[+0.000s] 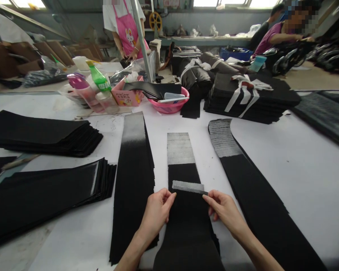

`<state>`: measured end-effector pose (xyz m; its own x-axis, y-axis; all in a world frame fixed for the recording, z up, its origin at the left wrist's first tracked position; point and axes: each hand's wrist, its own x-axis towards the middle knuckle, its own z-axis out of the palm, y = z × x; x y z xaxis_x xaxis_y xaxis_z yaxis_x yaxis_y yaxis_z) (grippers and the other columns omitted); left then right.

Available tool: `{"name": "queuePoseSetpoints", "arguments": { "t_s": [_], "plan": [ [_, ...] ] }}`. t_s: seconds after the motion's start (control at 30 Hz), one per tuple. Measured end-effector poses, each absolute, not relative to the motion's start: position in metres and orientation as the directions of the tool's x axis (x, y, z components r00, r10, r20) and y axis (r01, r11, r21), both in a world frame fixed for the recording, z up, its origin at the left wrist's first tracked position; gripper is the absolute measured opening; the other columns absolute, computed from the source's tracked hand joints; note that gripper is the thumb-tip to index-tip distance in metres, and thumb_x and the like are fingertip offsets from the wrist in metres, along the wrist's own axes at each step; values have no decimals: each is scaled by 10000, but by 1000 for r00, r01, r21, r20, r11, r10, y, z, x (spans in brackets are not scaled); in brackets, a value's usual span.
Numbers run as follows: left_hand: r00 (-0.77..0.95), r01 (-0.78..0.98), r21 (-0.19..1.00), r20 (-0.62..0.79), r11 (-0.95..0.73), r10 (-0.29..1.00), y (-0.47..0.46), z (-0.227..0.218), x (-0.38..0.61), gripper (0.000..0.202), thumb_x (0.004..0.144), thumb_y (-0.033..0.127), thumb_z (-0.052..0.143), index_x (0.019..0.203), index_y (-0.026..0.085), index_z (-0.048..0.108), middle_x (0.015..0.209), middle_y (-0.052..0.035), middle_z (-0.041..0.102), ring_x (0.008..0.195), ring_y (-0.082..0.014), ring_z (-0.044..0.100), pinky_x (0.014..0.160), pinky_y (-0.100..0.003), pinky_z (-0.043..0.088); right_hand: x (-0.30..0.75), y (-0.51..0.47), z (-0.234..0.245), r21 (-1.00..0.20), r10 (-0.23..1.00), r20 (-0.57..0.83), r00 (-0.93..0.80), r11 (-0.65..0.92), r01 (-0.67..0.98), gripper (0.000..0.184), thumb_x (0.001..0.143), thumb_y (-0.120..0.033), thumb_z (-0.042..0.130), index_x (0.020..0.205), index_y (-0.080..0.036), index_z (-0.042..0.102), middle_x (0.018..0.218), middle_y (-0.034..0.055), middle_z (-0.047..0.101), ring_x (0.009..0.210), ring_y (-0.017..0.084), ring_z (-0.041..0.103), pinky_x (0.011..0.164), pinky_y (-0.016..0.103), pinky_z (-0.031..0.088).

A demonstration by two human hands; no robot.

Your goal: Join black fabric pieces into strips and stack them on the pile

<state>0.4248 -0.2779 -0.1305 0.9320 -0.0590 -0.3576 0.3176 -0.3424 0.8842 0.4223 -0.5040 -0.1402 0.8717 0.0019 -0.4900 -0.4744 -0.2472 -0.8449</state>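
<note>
The left hand [157, 209] and right hand [224, 211] each pinch, thumb against finger, one far corner of a black strip [189, 226] with a narrow grey end. The strip lies over a longer-reaching lower strip [181, 148], whose broad grey end shows beyond it on the white table [313, 188]. One black stack [132, 188] flanks it at left, another stack [251, 192] at right.

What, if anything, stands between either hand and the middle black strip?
Nothing visible: the left hand and right hand both pinch the strip near its far corners. The left pile and right pile lie to either side, not in between.
</note>
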Motion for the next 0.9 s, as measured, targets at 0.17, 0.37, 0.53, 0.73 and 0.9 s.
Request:
{"name": "queuePoseSetpoints", "arguments": {
  "t_s": [0.17, 0.37, 0.53, 0.73, 0.9],
  "plan": [
    [925, 338, 858, -379, -386, -32, -276, -140, 426, 392, 876, 537, 482, 681, 197, 494, 396, 72, 429, 307, -100, 444, 332, -177, 256, 428, -503, -144, -825, -29, -497, 867, -292, -483, 403, 766, -567, 609, 651, -200, 488, 438, -49, 499, 338, 95, 478, 321, 173, 286],
    [918, 355, 837, -397, -416, -17, -276, -142, 430, 407, 880, 550, 462, 670, 201, 480, 374, 72, 423, 295, -104, 462, 323, -171, 246, 433, -502, -143, -822, -28, -518, 855, -260, -507, 419, 735, -582, 628, 633, -199, 492, 528, -41, 533, 330, 87, 491, 293, 175, 264],
    [913, 365, 831, -408, -420, -14, -277, -142, 432, 411, 876, 558, 462, 668, 204, 471, 380, 71, 434, 290, -108, 477, 312, -171, 242, 434, -503, -143, -817, -23, -528, 849, -258, -515, 416, 743, -583, 625, 641, -199, 501, 504, -45, 524, 322, 84, 477, 295, 176, 270],
    [909, 378, 822, -416, -427, 3, -278, -143, 432, 420, 870, 568, 469, 658, 205, 465, 382, 72, 423, 282, -104, 461, 302, -167, 230, 435, -504, -147, -807, -24, -530, 848, -293, -513, 417, 764, -577, 606, 637, -198, 484, 492, -44, 529, 313, 86, 483, 294, 171, 269],
    [906, 388, 816, -422, -429, 17, -279, -142, 433, 426, 863, 577, 476, 659, 203, 470, 399, 71, 431, 279, -99, 454, 296, -169, 234, 435, -504, -149, -798, -35, -527, 849, -323, -509, 399, 785, -561, 585, 650, -200, 480, 503, -42, 544, 314, 90, 496, 293, 169, 280]
  ]
}}
